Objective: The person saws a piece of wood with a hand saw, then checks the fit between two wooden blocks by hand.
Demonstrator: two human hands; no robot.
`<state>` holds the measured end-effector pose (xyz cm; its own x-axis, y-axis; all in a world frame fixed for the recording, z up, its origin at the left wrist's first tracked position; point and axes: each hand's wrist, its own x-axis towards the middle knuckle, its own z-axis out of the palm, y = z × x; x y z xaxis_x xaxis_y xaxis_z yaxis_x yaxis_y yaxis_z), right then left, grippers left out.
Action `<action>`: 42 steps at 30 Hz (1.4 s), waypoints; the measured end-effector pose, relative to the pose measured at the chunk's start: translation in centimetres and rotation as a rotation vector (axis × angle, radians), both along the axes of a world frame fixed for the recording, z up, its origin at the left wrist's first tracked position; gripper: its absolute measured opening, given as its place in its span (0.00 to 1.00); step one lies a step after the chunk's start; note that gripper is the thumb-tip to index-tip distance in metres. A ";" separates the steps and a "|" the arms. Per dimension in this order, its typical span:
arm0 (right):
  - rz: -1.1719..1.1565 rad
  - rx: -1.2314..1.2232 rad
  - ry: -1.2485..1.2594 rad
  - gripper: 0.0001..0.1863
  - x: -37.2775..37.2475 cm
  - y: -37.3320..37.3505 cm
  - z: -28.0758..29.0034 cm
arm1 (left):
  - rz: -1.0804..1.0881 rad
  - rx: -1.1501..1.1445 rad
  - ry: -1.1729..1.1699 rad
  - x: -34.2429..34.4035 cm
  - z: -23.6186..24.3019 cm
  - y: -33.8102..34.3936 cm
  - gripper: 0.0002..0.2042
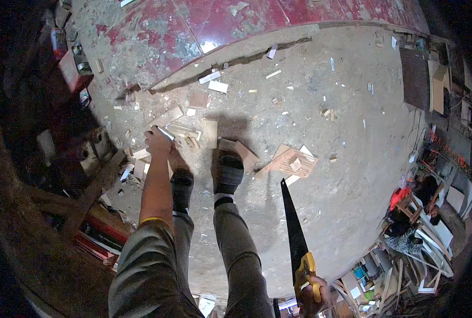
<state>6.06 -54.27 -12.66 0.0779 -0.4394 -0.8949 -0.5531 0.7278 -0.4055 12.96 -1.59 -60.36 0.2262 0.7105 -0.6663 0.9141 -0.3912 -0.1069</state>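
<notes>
My right hand grips the yellow handle of a handsaw, low and right of centre. The saw's dark blade points up and away, with its tip over the floor near a ridged wood piece. Out ahead of my left foot, my left hand reaches down with its fingers closed on a short white-edged strip. Its material is hard to tell. Beside that hand lie wood offcuts, and a flat pale board piece rests in front of my right foot.
Scraps litter the concrete floor. A cracked edge runs before a worn red floor. At left stand a red box and dark clutter. A person is among wooden frames at right, above more stacked wood.
</notes>
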 end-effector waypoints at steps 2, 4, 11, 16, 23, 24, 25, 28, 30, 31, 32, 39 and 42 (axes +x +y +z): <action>-0.059 0.136 -0.016 0.51 -2.5 -2.9 -1.2 | 0.056 0.140 -0.115 -1.7 -1.2 1.8 0.33; 0.604 -0.200 0.008 0.33 1.2 5.3 0.2 | 0.004 0.162 -0.064 -1.8 -0.2 1.2 0.33; 1.319 -0.642 -0.152 0.18 3.9 10.1 2.8 | 0.051 0.046 -0.262 -2.0 5.1 -1.3 0.25; 1.298 -0.531 -0.254 0.18 6.9 12.7 8.6 | 0.307 -0.203 -0.436 0.5 16.2 -10.4 0.30; 1.209 -0.189 -0.462 0.25 11.6 15.7 20.8 | 0.155 -0.490 -0.845 4.7 37.3 -13.6 0.34; 1.207 -0.070 -0.435 0.27 12.1 15.5 22.2 | 0.154 -0.493 -0.838 5.0 41.4 -12.9 0.37; 1.211 -0.171 -0.593 0.27 12.3 16.5 23.3 | 0.102 -0.455 -0.826 4.9 45.3 -12.1 0.38; 1.390 -0.365 -0.909 0.28 13.6 19.4 27.3 | 0.212 -0.590 -0.942 2.5 57.1 -7.6 0.30; 1.625 -0.262 -0.848 0.28 14.6 23.6 34.9 | 0.333 -0.574 -0.967 -1.1 64.5 -4.8 0.30; 1.651 -0.200 -0.927 0.27 14.8 24.2 36.0 | 0.377 -0.599 -0.932 -3.2 68.3 -3.6 0.31; 1.671 -0.148 -0.994 0.27 15.1 24.3 36.6 | 0.327 -0.497 -0.913 -5.2 71.9 -2.3 0.32; 1.908 0.150 -1.204 0.24 12.4 33.1 41.1 | 1.409 -0.433 -1.646 -24.4 82.7 1.5 0.15; 2.109 0.128 -1.309 0.22 8.5 36.8 45.0 | 1.494 -0.415 -1.830 -32.4 85.6 0.2 0.16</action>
